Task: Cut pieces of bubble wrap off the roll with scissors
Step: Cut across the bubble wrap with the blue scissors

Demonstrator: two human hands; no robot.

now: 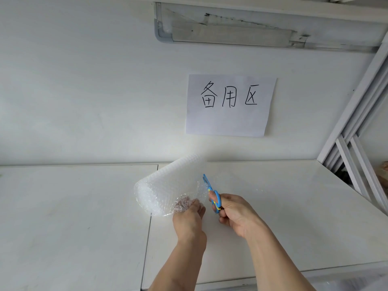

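Note:
A roll of clear bubble wrap lies on the white table, its far end pointing toward the wall. My left hand grips the loose near edge of the wrap, with fingertips showing through the plastic. My right hand holds blue scissors by the handles, thumb through one loop. The blades point up and away along the right edge of the wrap. Whether the blades are in the wrap or beside it is unclear.
A sheet of paper with handwritten characters is stuck on the wall behind the table. A white metal frame stands at the right past the table's edge. A seam splits the tabletop into two panels.

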